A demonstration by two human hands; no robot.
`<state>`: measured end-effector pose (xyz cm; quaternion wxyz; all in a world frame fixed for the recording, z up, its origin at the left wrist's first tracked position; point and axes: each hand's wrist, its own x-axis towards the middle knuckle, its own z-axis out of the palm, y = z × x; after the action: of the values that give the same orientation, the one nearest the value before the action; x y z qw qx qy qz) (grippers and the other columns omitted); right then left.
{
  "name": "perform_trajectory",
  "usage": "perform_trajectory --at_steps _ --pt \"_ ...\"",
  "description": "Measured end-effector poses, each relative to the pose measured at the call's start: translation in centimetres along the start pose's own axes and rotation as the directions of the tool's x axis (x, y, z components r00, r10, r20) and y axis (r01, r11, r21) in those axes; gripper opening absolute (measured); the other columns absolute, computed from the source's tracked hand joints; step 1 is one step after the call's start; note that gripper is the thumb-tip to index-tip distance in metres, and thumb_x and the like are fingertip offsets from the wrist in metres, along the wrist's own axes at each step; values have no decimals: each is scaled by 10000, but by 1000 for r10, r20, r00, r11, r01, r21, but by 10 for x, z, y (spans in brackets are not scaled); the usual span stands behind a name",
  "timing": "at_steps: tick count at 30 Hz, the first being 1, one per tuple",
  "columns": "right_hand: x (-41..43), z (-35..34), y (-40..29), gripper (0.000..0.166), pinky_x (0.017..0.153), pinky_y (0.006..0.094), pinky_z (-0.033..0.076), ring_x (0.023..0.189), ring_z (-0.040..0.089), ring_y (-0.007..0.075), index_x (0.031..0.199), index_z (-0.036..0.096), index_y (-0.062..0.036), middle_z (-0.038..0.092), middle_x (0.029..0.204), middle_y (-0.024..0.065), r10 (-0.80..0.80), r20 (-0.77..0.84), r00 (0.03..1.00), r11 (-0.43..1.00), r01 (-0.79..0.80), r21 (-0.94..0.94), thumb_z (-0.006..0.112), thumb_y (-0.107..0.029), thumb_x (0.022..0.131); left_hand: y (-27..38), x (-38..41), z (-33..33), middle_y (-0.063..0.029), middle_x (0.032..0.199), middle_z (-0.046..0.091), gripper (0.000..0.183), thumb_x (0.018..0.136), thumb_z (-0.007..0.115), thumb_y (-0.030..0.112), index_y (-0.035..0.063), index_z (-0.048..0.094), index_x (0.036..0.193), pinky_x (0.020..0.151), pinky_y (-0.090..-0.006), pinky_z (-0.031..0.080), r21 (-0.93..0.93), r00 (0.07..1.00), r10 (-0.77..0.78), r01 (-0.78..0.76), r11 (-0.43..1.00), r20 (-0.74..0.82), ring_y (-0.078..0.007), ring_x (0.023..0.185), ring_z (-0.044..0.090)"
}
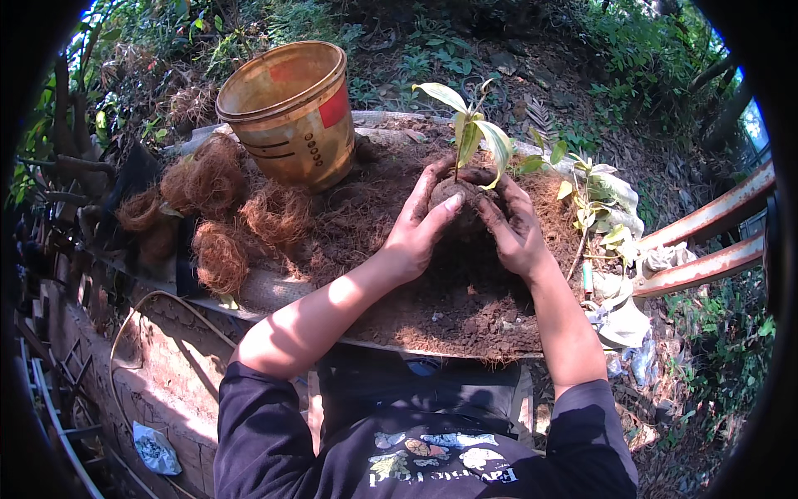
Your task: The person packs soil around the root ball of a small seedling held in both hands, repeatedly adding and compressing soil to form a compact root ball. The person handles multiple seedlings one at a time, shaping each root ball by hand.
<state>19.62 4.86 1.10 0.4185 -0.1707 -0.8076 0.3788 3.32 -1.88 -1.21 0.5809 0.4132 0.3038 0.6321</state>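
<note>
A ball of dark soil (450,192) sits between my two hands, above the soil-covered work table. Out of its top rises a young plant (469,128) with a thin stem and long green-and-yellow leaves. My left hand (425,218) cups the ball from the left, its thumb lying on the near side. My right hand (512,221) wraps it from the right, and soil coats its fingers. Some of the right fingers are hidden behind the ball and a drooping leaf. Loose dark soil (480,312) lies beneath and in front of the hands.
A dirty yellow plastic bucket (299,140) stands at the back left. Beside it lie several bundles of brown coir fibre (218,256). Leafy cuttings (583,206) and a white plastic bag (623,324) are at the right, near rusty metal bars (704,268).
</note>
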Motion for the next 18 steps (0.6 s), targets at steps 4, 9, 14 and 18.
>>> perform_trajectory --at_steps 4,9,14,18 --pt "-4 3 4 311 970 338 439 1111 601 261 1203 585 42 626 1196 177 41 -52 998 999 -40 28 595 -43 903 4 0 2 -86 1321 484 576 948 541 223 88 303 1455 958 -357 475 -15 999 -33 34 999 15 -174 1185 504" --pt "1 1 -1 314 973 330 437 1105 600 240 1217 574 41 618 1207 170 17 2 1000 1000 -17 12 597 -35 913 0 0 -1 -83 1328 475 594 937 561 223 82 306 1454 971 -356 462 -8 1000 -7 8 1000 12 -172 1196 494" --pt "-2 2 5 351 1016 322 398 1164 558 208 1261 539 40 600 1246 148 148 9 989 972 -147 186 593 -63 930 4 -2 3 -107 1383 441 693 882 632 225 41 297 1460 1080 -365 355 262 987 149 -160 952 62 -198 1281 435" --pt "0 1 -1 399 1049 319 365 1203 521 193 1310 504 22 586 1265 126 206 78 976 914 -220 340 589 -101 941 5 -1 6 -120 1392 441 736 851 664 219 24 296 1458 1108 -359 309 206 993 108 -114 972 41 -204 1302 418"
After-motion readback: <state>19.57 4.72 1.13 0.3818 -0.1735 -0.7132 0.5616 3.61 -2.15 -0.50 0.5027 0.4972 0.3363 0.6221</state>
